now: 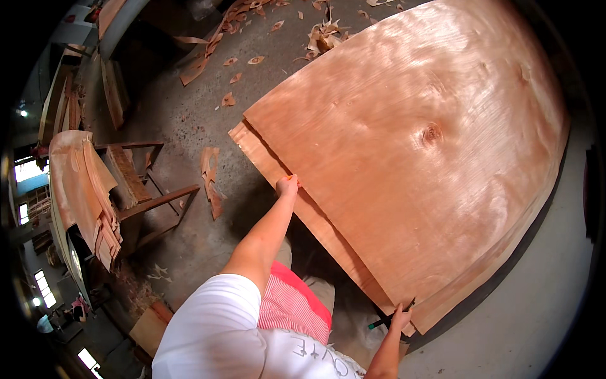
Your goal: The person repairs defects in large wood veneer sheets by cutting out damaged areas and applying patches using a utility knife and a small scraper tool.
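A large sheet of reddish-brown wood veneer (pixel 404 139) with a knot and a wavy sheen lies before me. Beneath it, a second veneer sheet (pixel 259 155) juts out along the near edge. My left hand (pixel 288 185) is closed on the top sheet's near edge, with a small orange spot at the fingers that I cannot make out. At the near right corner my right hand (pixel 401 316) is closed round a slim dark tool (pixel 379 323) with a green end. Its tip points toward the sheet; its exact kind is unclear.
On the left, stacked veneer pieces (pixel 85 183) lie beside a wooden frame stand (pixel 158 202). Veneer scraps (pixel 325 36) and a torn strip (pixel 211 183) are scattered on the concrete floor (pixel 183 126). A pale grey surface (pixel 511 322) borders the sheets on the right.
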### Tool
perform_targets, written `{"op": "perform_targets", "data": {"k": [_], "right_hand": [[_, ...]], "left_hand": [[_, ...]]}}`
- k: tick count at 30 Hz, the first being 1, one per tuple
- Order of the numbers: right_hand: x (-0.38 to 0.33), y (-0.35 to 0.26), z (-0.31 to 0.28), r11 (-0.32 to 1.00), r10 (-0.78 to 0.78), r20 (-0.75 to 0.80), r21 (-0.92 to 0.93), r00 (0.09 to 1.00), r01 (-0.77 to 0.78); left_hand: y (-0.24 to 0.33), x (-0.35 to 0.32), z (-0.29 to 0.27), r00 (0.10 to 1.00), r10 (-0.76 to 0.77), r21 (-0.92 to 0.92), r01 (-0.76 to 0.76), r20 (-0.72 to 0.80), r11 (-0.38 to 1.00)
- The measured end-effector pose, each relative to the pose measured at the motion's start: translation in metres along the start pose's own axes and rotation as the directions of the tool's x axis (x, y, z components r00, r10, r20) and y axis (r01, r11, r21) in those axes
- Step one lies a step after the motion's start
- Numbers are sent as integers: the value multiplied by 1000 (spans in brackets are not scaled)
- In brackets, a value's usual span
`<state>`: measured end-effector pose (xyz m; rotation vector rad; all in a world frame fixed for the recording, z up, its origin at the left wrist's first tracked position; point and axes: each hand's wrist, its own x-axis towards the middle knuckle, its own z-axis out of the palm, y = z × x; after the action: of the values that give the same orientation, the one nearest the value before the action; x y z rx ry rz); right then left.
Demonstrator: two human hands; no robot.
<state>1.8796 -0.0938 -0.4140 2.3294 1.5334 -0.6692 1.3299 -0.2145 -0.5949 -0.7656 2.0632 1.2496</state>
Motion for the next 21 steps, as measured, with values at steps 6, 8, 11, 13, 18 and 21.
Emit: {"op": "perform_targets", "data": {"k": [6, 8, 11, 13, 18, 21], "right_hand": [[3, 25, 14, 996, -55, -111, -76, 992, 46], [2, 16, 11, 999, 24, -28, -26, 999, -25], [-6, -5, 6, 984, -170, -85, 34, 982, 173], [8, 26, 16, 983, -180, -174, 13, 968, 185], [11, 16, 22, 998, -3, -149, -64, 989, -7], [17, 22, 29, 998, 9, -129, -61, 992, -17]], "left_hand": [[9, -17, 0, 999, 13, 84, -10, -32, 996], [5, -11, 0, 999, 20, 70, -18, -30, 997], [-4, 3, -10, 998, 66, 246, -66, 9, 967], [-6, -7, -6, 995, 92, 220, -98, 41, 970], [-9, -74, -22, 796, 541, 574, -585, 271, 573], [-15, -134, -8, 337, 662, 396, -916, 669, 66]]}}
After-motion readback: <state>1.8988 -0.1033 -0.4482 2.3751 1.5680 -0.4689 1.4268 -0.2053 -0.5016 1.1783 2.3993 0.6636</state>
